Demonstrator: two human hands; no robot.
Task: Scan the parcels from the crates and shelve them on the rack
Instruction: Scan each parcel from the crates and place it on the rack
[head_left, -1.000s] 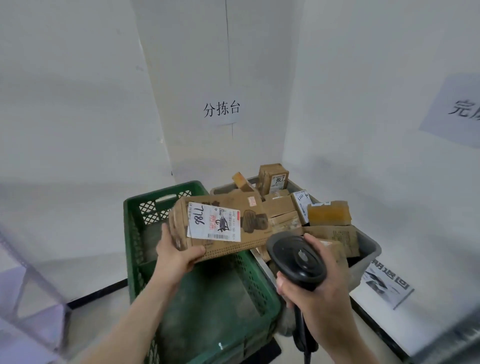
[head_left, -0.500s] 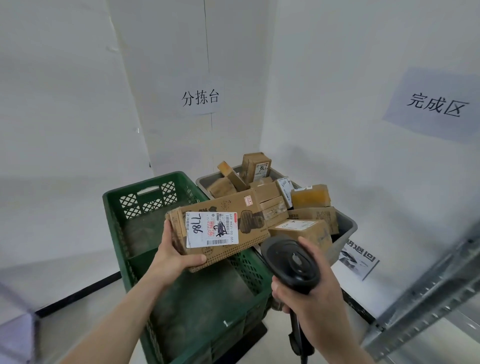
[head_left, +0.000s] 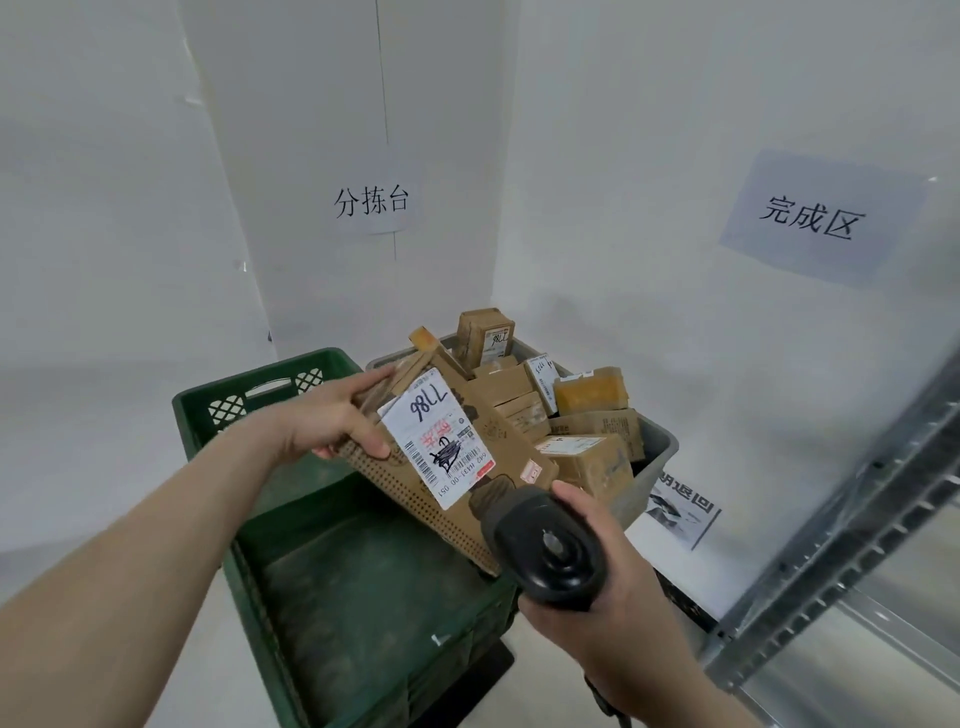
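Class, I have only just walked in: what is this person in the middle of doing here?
A person is scanning parcels. The left hand grips a cardboard parcel with a white label, tilted over the green crate. The right hand holds a black scanner close to the parcel's lower end. More parcels fill the grey crate behind. The metal rack stands at right.

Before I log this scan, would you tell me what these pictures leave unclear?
- Head view: black handheld scanner faces away; right hand hides its trigger and window.
- Long brown cardboard parcel in left hand: label's small print illegible.
- Grey metal rack: shelves cut off by the right edge.
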